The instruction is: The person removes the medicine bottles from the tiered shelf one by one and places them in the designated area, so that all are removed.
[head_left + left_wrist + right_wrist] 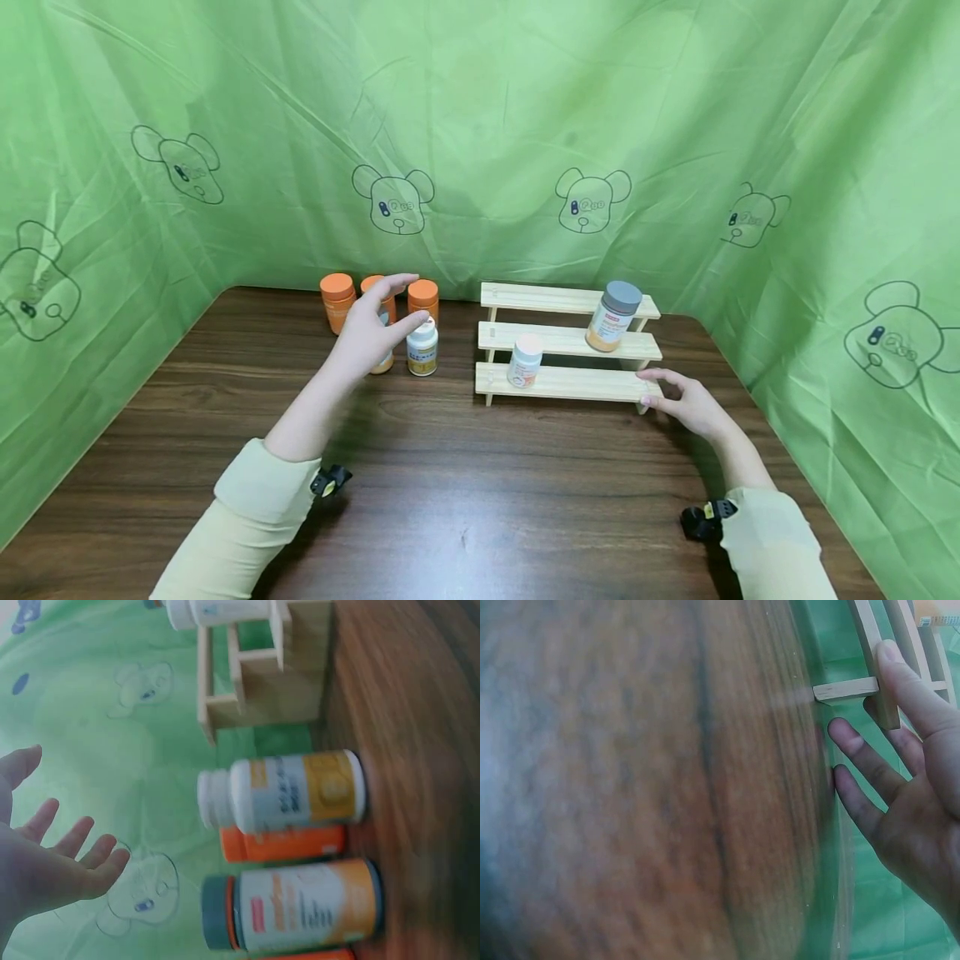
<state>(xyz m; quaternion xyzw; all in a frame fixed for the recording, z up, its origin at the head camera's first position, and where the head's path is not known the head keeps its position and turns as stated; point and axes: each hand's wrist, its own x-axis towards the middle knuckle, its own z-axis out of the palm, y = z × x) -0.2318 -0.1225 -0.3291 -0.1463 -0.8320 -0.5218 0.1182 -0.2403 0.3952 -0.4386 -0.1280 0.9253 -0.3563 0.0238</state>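
My left hand [367, 337] reaches over the bottles at the left, thumb and fingers spread wide, nothing held. Nearest its thumb is a small white pill bottle [422, 357] with a yellow-and-white label. Beside it a grey-capped supplement bottle [307, 907] shows in the left wrist view; in the head view the hand mostly hides it. My right hand [692, 404] pinches the right end of the lowest shelf of a three-step wooden rack [570, 381]. Its thumb [915, 690] lies on the front of that shelf, with the index finger behind; the other fingers are loose.
Orange-capped bottles [337, 302] stand in a row at the table's back left. On the rack, a small white bottle [525, 363] occupies the lowest step and a grey-capped jar [613, 318] the middle one. Green cloth [480, 125] walls the dark wooden table [465, 492].
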